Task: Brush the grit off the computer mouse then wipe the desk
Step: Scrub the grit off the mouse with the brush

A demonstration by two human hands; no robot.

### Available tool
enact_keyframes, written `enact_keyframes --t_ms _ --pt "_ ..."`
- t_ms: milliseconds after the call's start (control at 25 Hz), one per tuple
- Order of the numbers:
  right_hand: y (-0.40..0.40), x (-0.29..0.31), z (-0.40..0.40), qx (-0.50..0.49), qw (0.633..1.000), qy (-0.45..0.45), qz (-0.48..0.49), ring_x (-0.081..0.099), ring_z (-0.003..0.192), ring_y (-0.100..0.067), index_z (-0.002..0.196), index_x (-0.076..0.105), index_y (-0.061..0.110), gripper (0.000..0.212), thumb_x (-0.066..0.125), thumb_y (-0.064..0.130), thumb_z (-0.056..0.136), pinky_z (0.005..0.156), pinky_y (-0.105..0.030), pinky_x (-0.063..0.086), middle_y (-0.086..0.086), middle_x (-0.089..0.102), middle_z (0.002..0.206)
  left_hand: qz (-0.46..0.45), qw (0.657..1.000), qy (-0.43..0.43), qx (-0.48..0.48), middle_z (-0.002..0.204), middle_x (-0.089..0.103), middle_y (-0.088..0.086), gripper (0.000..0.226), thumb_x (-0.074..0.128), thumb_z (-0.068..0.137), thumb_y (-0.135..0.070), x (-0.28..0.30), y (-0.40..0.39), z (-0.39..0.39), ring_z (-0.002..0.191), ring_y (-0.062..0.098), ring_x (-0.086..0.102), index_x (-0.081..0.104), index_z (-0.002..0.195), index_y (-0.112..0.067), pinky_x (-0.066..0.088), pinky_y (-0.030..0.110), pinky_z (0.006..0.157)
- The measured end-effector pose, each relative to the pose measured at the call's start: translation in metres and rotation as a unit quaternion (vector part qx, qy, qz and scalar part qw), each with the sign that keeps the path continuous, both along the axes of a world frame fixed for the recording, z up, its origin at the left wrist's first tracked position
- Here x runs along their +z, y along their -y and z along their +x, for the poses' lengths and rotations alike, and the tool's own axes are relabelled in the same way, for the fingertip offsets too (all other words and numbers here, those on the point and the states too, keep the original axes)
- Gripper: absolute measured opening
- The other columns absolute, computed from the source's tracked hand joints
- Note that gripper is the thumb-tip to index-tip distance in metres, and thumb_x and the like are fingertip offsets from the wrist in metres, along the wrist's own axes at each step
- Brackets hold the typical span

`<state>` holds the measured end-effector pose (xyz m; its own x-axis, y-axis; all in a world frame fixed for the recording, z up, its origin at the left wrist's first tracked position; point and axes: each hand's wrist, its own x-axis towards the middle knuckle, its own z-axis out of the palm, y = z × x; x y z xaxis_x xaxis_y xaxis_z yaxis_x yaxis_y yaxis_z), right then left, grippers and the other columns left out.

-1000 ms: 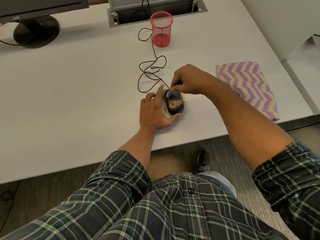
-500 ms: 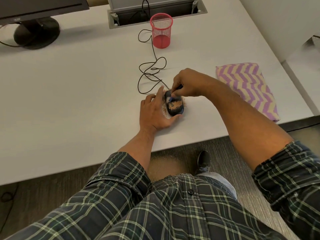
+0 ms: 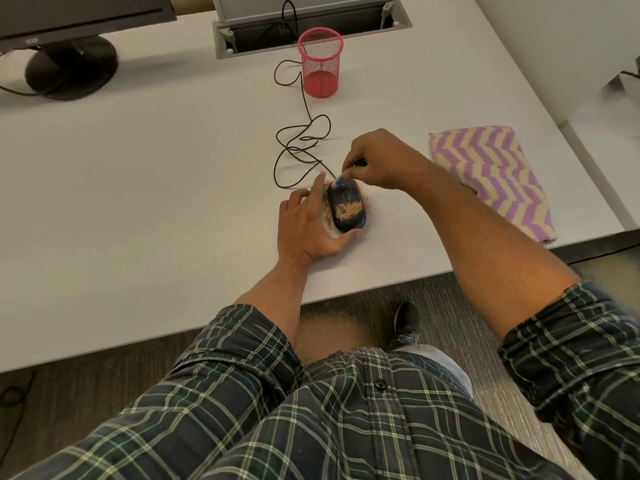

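Down nearest me is my plaid shirt, sleeves rolled up, and past my lap one shoe stands on the floor, where a tan dusting lies just under the edge of the white surface.

On the surface, my left hand lies flat beside the mouse, fingers straight along its left side and thumb touching its near end, steadying it. The mouse is black, sits near the front edge, and has a patch of tan grit across its back, with more grit scattered on the surface around it.

My right hand is just beyond the mouse, fingers curled and pinched tight on a small brush; its blue tip touches the far end of the mouse, and most of the handle is hidden in my grip.

To the right, well apart from the mouse, a folded cloth with purple and yellow zigzags lies flat near the surface's edge.

Farther off, the mouse's cable loops loosely and runs past a red mesh cup to a cable slot. At the far left stands a monitor base.
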<state>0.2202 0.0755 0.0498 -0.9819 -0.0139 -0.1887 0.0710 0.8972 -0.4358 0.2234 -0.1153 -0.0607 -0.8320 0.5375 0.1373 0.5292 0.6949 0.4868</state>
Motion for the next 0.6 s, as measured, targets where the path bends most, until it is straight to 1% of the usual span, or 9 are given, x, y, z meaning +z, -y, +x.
enact_keyframes --t_ms 40,80,200,320,360,440,520,600 --pt "-0.001 -0.002 0.0 -0.012 1.0 -0.013 0.013 0.058 0.083 -0.011 0.103 0.078 0.015 0.017 0.071 0.02 0.089 0.062 -0.017 0.035 0.005 0.066 0.092 0.003 1.0 -0.002 0.001 0.141 0.061 -0.004 0.121 0.066 0.066 -0.087 0.0 0.0 0.0 0.125 0.023 0.049 0.031 0.159 -0.018 0.04 0.041 0.1" --pt "-0.001 -0.003 0.001 -0.009 1.0 -0.004 0.018 0.058 0.082 -0.011 0.104 0.078 0.015 0.017 0.071 0.021 0.089 0.062 -0.018 0.036 0.004 0.067 0.093 0.005 1.0 -0.004 0.001 0.14 0.062 -0.004 0.121 0.067 0.066 -0.086 0.001 -0.001 0.001 0.124 0.024 0.049 0.032 0.159 -0.018 0.04 0.041 0.1" --pt "0.001 0.0 0.002 0.023 0.999 0.049 -0.003 0.061 0.076 -0.009 0.1 0.08 0.016 0.017 0.074 0.021 0.085 0.059 -0.019 0.039 0.007 0.068 0.087 0.008 1.0 -0.008 -0.001 0.14 0.062 -0.004 0.12 0.069 0.067 -0.084 0.001 -0.001 0.001 0.123 0.025 0.051 0.033 0.158 -0.016 0.041 0.042 0.1" --pt "0.005 0.0 0.004 0.01 1.0 0.01 0.006 0.063 0.081 -0.014 0.098 0.079 0.016 0.015 0.072 0.021 0.087 0.062 -0.022 0.043 0.005 0.07 0.089 0.011 1.0 -0.014 -0.003 0.138 0.063 -0.004 0.117 0.071 0.067 -0.082 0.0 -0.001 0.0 0.123 0.025 0.052 0.035 0.157 -0.016 0.043 0.042 0.098" --pt "0.005 0.0 0.005 0.013 1.0 0.012 0.016 0.064 0.082 -0.016 0.098 0.08 0.016 0.015 0.072 0.021 0.087 0.063 -0.024 0.045 0.004 0.071 0.09 0.013 1.0 -0.016 -0.003 0.138 0.063 -0.004 0.116 0.071 0.067 -0.082 0.0 -0.001 0.001 0.122 0.025 0.052 0.035 0.156 -0.016 0.043 0.042 0.098" --pt "0.002 0.001 0.008 0.026 0.999 0.044 0.016 0.066 0.082 -0.017 0.097 0.08 0.016 0.015 0.073 0.021 0.085 0.065 -0.027 0.049 0.001 0.073 0.089 0.013 1.0 -0.017 -0.004 0.138 0.063 -0.004 0.117 0.069 0.067 -0.084 0.0 -0.001 0.001 0.122 0.025 0.052 0.034 0.156 -0.017 0.042 0.042 0.098" --pt "-0.003 0.005 0.011 0.022 0.999 0.049 0.007 0.064 0.079 -0.012 0.097 0.08 0.016 0.014 0.075 0.02 0.084 0.062 -0.023 0.045 0.003 0.073 0.089 0.014 1.0 -0.018 -0.003 0.138 0.063 -0.003 0.118 0.067 0.066 -0.086 -0.001 0.0 0.0 0.122 0.025 0.052 0.034 0.156 -0.017 0.041 0.041 0.098" --pt "-0.004 0.006 0.015 0.013 1.0 0.012 0.001 0.06 0.078 -0.009 0.099 0.079 0.016 0.015 0.073 0.02 0.086 0.062 -0.019 0.039 0.007 0.069 0.086 0.017 1.0 -0.024 -0.002 0.137 0.063 -0.002 0.117 0.067 0.066 -0.087 -0.001 0.0 0.001 0.121 0.025 0.052 0.035 0.155 -0.017 0.041 0.04 0.098"
